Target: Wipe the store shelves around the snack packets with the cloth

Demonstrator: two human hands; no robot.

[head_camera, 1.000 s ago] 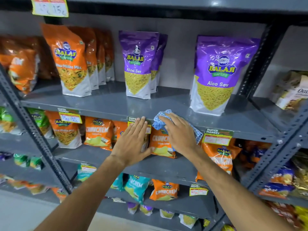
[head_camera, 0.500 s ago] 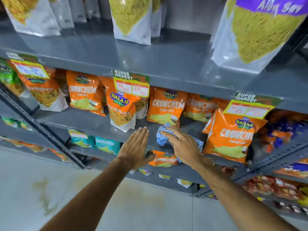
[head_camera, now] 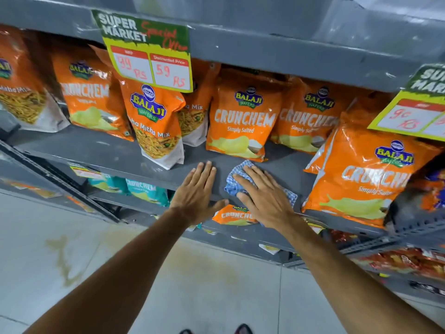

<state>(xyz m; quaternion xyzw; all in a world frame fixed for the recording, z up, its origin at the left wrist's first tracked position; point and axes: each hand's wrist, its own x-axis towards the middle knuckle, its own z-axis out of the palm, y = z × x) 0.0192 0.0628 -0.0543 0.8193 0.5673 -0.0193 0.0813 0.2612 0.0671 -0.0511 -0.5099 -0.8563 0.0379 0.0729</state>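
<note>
While both arms reach up from the bottom of the frame, the grey shelf (head_camera: 101,150) runs across the upper half, lined with orange snack packets. At 9 o'clock stands a mix packet (head_camera: 21,92), partly cut off, with a chips packet (head_camera: 89,97) just beside it. A second mix packet (head_camera: 156,126) stands forward of the row at 11 o'clock, below a price tag (head_camera: 147,49) fixed to the shelf edge above. The left hand (head_camera: 196,194) lies flat on the bare shelf near the front edge, fingers straight and together, holding nothing. Just beside it, at the centre of view, the blue checked cloth (head_camera: 232,184) sits bunched on the shelf surface. The right hand (head_camera: 262,196) presses down on the cloth, palm flat, fingers spread over it. Directly behind the cloth, at 12 o'clock, stands a salted chips packet (head_camera: 240,121). At 3 o'clock a large chips packet (head_camera: 363,179) leans, close to the cloth's far edge.
</note>
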